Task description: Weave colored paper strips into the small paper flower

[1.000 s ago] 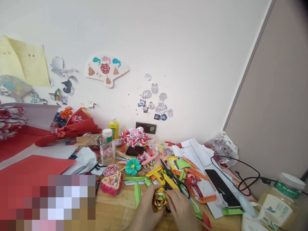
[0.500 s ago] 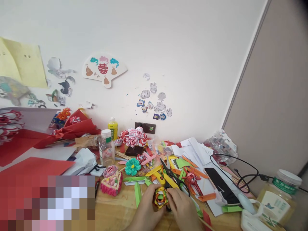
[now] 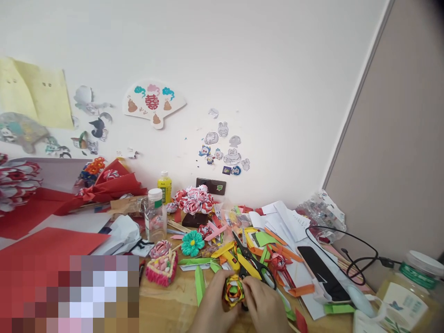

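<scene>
Between my two hands, low in the head view, is a folded paper flower [image 3: 234, 291] in yellow, green and orange, its layered face turned up. My left hand [image 3: 215, 300] wraps around its left side. On the right edge of the flower, the fingertips of my right hand [image 3: 261, 303] are pressed together. Black-handled scissors [image 3: 255, 258] lie just beyond my hands, beside a yellow utility knife [image 3: 231, 262]. Several green, yellow and orange paper strips [image 3: 200, 284] are scattered around them. A red paper flower [image 3: 278, 261] rests to the right.
A phone [image 3: 323, 273] and a large jar [image 3: 404, 296] are on the right. A teal flower [image 3: 193, 243], a pink-edged heart-shaped box [image 3: 162, 268] and a clear jar [image 3: 156, 215] stand on the left. Red paper [image 3: 52, 240] covers the far left. A black cable [image 3: 364, 249] loops at the right.
The view has shifted slightly, so everything sits a little lower and farther right. Both hands stay on the paper flower, with only small finger movement.
</scene>
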### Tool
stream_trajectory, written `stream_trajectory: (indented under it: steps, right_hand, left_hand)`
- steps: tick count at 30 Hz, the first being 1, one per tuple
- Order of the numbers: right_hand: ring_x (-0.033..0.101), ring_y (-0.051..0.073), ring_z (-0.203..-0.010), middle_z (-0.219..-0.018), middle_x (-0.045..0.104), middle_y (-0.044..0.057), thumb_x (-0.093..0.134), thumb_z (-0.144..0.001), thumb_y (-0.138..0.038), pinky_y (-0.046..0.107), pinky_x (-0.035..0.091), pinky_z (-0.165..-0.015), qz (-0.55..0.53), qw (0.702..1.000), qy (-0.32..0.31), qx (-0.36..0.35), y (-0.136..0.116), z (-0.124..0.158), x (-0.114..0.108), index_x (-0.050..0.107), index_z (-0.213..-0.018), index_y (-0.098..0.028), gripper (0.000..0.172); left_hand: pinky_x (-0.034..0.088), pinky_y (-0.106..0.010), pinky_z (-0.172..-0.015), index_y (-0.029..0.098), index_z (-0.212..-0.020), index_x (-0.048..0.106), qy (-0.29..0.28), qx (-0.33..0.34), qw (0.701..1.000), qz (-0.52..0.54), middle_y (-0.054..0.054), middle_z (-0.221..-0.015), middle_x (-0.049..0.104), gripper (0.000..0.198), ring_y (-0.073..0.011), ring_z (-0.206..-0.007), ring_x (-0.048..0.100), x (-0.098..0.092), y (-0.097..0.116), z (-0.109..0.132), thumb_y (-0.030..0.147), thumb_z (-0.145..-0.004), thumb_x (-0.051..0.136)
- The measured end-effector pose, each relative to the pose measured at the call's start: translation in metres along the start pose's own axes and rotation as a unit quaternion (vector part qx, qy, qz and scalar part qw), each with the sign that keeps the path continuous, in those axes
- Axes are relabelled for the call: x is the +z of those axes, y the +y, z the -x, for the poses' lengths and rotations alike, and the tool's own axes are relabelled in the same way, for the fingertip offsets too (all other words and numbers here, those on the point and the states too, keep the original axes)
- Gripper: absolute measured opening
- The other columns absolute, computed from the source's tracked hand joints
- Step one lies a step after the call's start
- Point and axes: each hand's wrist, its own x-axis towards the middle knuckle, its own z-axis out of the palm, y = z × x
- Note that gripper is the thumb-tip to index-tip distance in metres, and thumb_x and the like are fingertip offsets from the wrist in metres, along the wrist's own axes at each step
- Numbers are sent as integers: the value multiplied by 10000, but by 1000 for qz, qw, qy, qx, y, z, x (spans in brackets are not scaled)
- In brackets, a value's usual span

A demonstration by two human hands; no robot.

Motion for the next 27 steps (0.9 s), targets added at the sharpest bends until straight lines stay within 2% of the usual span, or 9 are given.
stream_trajectory:
  steps: [13, 20, 27]
  right_hand:
    - [575, 126, -495, -590, 564, -2, 157, -1014, -327, 216, 377, -466, 0, 1000, -27, -9, -2, -3, -2, 526, -742, -197, 477]
    - [579, 122, -482, -600, 567, -3, 144, -1016, -304, 219, 376, -451, 3, 999, -39, -8, 2, 2, 3, 528, -776, -190, 467]
    - [600, 121, -527, -646, 591, -1, 79, -1011, -357, 218, 392, -463, -37, 995, -88, 3, 4, -2, -1, 526, -804, -200, 517]
  left_hand:
    - [500, -309, -768, 190, -987, 561, 3, -3, 1000, 29, -53, -932, 651, 471, -217, -869, 613, 2, 2, 1, -29, -574, 500]
    - [497, -320, -790, 189, -1008, 557, -4, -9, 1000, 26, -58, -957, 654, 456, -223, -896, 615, 2, 1, 1, -4, -597, 516]
    - [496, -313, -780, 196, -997, 565, 4, -10, 1000, 16, -48, -943, 651, 479, -223, -890, 610, 2, -6, 1, -15, -570, 509]
